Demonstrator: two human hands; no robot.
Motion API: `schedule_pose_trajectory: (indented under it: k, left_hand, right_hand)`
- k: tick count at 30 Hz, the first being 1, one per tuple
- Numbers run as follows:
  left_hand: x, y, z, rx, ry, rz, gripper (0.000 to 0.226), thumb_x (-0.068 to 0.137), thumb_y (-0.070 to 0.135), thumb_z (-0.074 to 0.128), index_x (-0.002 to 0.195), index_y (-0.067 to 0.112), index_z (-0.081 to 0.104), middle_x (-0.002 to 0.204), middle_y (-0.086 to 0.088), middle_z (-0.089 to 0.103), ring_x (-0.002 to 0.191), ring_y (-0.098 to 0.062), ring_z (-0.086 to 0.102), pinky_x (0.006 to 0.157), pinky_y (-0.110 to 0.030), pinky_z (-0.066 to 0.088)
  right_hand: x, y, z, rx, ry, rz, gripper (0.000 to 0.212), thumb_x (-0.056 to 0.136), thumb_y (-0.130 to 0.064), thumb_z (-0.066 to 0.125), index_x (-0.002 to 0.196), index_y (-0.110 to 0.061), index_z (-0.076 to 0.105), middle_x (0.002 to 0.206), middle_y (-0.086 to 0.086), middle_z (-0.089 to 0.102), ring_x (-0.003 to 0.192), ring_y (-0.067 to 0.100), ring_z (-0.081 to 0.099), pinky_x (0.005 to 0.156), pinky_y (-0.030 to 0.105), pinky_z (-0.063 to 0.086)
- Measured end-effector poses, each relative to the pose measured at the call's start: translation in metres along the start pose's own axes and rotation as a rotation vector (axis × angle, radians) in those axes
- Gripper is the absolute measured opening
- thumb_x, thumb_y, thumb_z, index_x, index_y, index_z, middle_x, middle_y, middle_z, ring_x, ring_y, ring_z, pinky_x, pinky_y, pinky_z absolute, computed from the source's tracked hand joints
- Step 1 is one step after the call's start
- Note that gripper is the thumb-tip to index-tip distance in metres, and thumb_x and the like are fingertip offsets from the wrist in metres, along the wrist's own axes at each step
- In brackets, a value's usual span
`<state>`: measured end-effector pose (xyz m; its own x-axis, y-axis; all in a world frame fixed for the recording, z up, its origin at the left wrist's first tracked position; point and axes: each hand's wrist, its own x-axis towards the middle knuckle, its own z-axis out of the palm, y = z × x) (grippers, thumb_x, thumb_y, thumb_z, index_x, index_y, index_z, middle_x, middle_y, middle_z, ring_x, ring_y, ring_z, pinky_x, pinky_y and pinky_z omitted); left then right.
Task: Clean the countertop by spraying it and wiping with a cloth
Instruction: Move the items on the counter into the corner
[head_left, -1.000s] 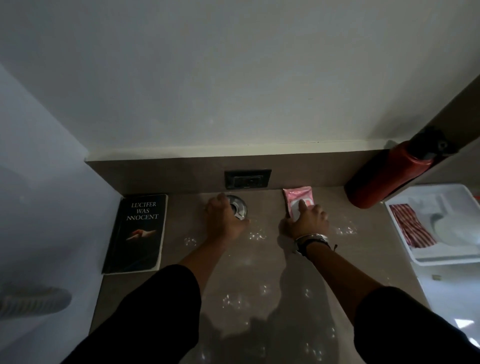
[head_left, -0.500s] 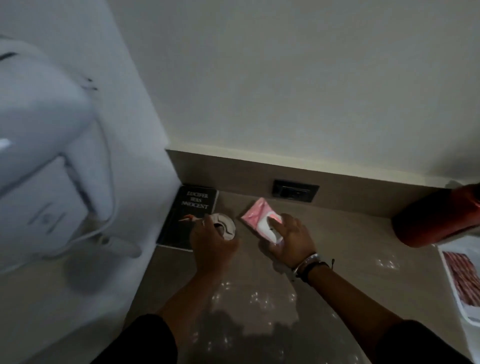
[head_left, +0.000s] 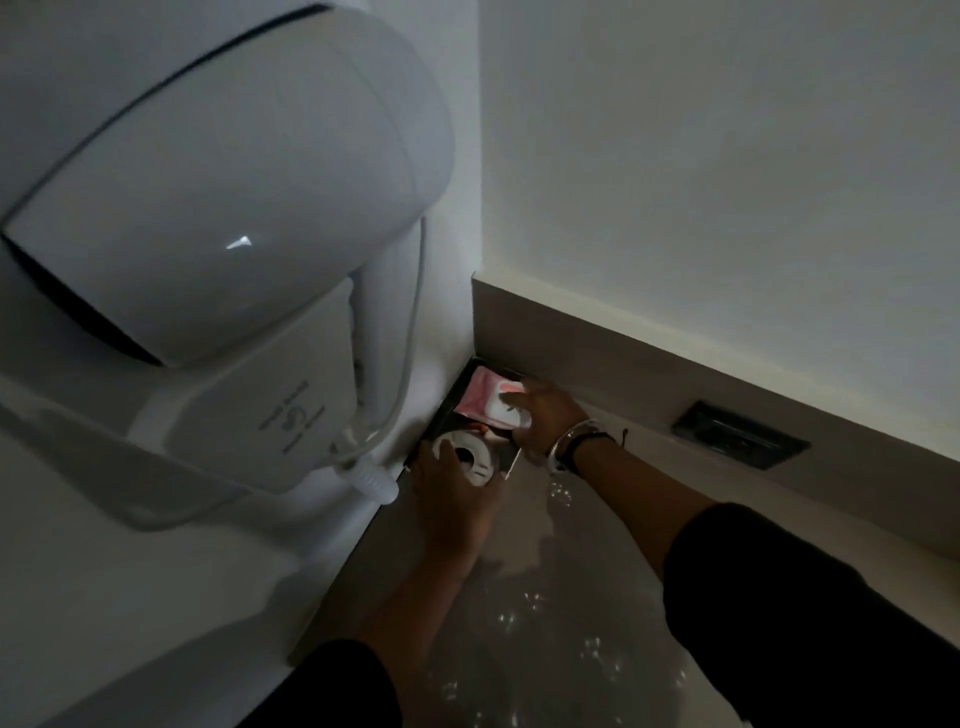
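A dim grey countertop (head_left: 561, 597), speckled with light spots, is seen from above. A round white disc (head_left: 470, 457) is gripped by the left hand (head_left: 457, 499), and a pink packet (head_left: 493, 400) just beyond it is pinched by the right hand (head_left: 545, 415). Both items are held over a black book (head_left: 447, 415) in the corner. A white wall-mounted hair dryer (head_left: 208, 208) is seen left of the hands.
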<state>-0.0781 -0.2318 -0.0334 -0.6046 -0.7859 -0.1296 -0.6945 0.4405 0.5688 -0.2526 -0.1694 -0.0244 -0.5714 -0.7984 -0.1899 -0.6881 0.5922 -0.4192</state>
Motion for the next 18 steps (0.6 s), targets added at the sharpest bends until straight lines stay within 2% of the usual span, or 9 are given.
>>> schedule_pose_trajectory:
  k: [4,7,10,12,14,16,18]
  left_hand:
    - [0.005,-0.007,0.007,0.007,0.019,0.044,0.092,0.075,0.053,0.076,0.144,0.002,0.042,0.155,-0.026,0.032,0.142,-0.040,0.032,0.115,-0.047,0.033]
    - [0.009,-0.009,0.010,0.005,0.037,0.091,0.084,0.080,0.051,0.074,0.141,0.001,0.046,0.155,-0.027,0.031,0.146,-0.040,0.027,0.116,-0.046,0.031]
    - [0.012,-0.008,0.011,0.027,0.056,0.142,0.074,0.083,0.046,0.073,0.137,0.000,0.051,0.153,-0.029,0.034,0.145,-0.041,0.027,0.115,-0.049,0.034]
    - [0.011,-0.007,0.011,0.042,0.071,0.173,0.070,0.083,0.044,0.073,0.133,-0.001,0.054,0.150,-0.031,0.037,0.143,-0.043,0.032,0.110,-0.052,0.039]
    - [0.009,-0.005,0.011,0.061,0.082,0.196,0.068,0.084,0.043,0.073,0.131,-0.002,0.055,0.148,-0.033,0.038,0.140,-0.045,0.035,0.107,-0.054,0.042]
    - [0.005,-0.001,0.009,0.088,0.105,0.214,0.066,0.085,0.041,0.073,0.130,-0.003,0.055,0.146,-0.034,0.041,0.136,-0.047,0.040,0.105,-0.056,0.043]
    - [0.000,0.006,0.008,0.099,0.155,0.266,0.060,0.088,0.038,0.071,0.127,-0.004,0.057,0.142,-0.035,0.045,0.132,-0.048,0.044,0.103,-0.058,0.043]
  right_hand:
    - [0.017,-0.001,0.009,-0.015,0.039,-0.054,0.061,0.083,-0.029,0.073,0.139,-0.018,0.052,0.157,0.019,0.025,0.144,0.031,0.028,0.116,0.029,0.018]
    - [0.022,0.001,0.012,-0.092,0.026,-0.090,0.061,0.088,-0.024,0.066,0.145,-0.016,0.044,0.161,0.016,0.013,0.148,0.032,0.018,0.120,0.036,0.017]
    - [0.019,0.000,0.013,-0.155,0.062,-0.116,0.060,0.091,-0.025,0.061,0.146,-0.014,0.040,0.162,0.013,0.010,0.148,0.033,0.014,0.120,0.041,0.018]
    - [0.012,-0.002,0.011,-0.148,0.124,-0.136,0.060,0.091,-0.025,0.062,0.145,-0.011,0.040,0.162,0.015,0.013,0.147,0.034,0.017,0.120,0.042,0.017]
    - [0.001,-0.003,0.003,-0.150,0.183,-0.163,0.052,0.091,-0.023,0.062,0.139,-0.007,0.050,0.159,0.018,0.022,0.144,0.036,0.026,0.119,0.044,0.019]
    - [-0.015,-0.001,-0.007,-0.124,0.262,-0.177,0.039,0.088,-0.015,0.063,0.124,-0.001,0.062,0.149,0.023,0.039,0.134,0.041,0.041,0.114,0.047,0.030]
    - [-0.038,0.003,-0.016,-0.064,0.379,-0.164,0.031,0.084,-0.010,0.066,0.112,0.003,0.068,0.133,0.028,0.056,0.118,0.043,0.055,0.102,0.050,0.044]
